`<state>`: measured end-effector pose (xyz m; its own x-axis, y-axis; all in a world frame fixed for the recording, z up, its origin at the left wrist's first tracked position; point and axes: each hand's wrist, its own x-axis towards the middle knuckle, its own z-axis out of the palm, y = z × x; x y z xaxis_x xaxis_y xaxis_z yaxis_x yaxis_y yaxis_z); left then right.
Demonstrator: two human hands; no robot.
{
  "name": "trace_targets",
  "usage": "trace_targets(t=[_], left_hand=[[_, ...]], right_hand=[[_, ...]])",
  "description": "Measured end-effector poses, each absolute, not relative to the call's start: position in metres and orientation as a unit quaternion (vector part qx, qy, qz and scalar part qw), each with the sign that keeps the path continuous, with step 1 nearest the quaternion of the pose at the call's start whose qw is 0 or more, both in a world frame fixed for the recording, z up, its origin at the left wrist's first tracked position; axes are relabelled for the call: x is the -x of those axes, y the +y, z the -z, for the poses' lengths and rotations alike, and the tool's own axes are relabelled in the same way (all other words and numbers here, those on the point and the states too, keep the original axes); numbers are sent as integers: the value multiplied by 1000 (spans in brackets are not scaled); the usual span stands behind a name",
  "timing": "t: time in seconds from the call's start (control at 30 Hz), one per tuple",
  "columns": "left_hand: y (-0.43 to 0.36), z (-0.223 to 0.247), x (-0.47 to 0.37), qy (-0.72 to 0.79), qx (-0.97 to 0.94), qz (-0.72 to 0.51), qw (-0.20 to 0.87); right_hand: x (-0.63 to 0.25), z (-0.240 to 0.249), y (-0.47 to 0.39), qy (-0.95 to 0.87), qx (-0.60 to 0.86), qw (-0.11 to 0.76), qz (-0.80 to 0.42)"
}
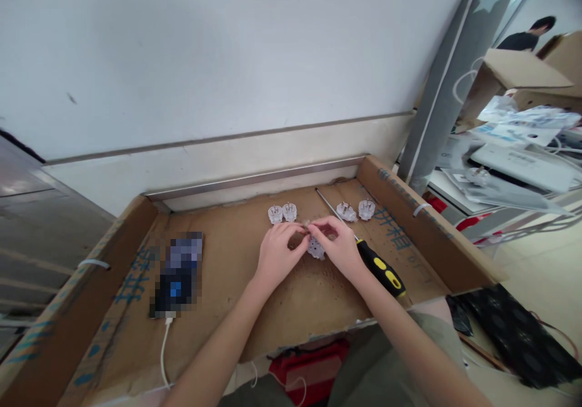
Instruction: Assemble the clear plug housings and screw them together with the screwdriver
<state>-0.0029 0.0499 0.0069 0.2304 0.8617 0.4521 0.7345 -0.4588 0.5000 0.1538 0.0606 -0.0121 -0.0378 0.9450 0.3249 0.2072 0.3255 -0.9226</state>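
My left hand (280,249) and my right hand (335,243) meet over the middle of the cardboard tray, fingertips pinched together. Whatever small part is between them is mostly covered by the fingers. Just below the fingertips, close to my right hand, shows a clear-white plastic socket piece (316,248) with dark holes. Beyond my left hand stand two clear plugs, a left one (275,214) and a right one (290,211), pins up. Two more lie beyond my right hand: a tilted plug (346,212) and an upright plug (366,209). A screwdriver (381,267) with a black-and-yellow handle lies beside my right hand.
The cardboard tray (218,328) has raised side walls and a white wall behind it. On its left lies a blurred-out phone (177,276) with a white cable (164,352). Boxes and plastic-wrapped goods (522,146) are piled at right; a person (522,38) is far behind.
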Motion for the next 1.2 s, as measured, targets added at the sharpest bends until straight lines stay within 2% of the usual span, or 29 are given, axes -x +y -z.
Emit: trace_targets(t=[0.3,0.53,0.83,1.07,1.2], left_hand=[[50,-8,3,563,-753,-332,74],[51,-4,3,576,-743,-338,47],[49,-8,1,622,-721,-306,26],[47,-8,1,582,-747,-321,32],[47,-9,1,586,-739,-332,23]], right_hand=[[-155,14,65,-572,474,565,-359],[-150,16,61,-598,443,543,-390],[-150,17,62,-581,458,565,-364],[-146,16,61,-592,431,542,-412],[-148,16,64,-576,452,555,-395]])
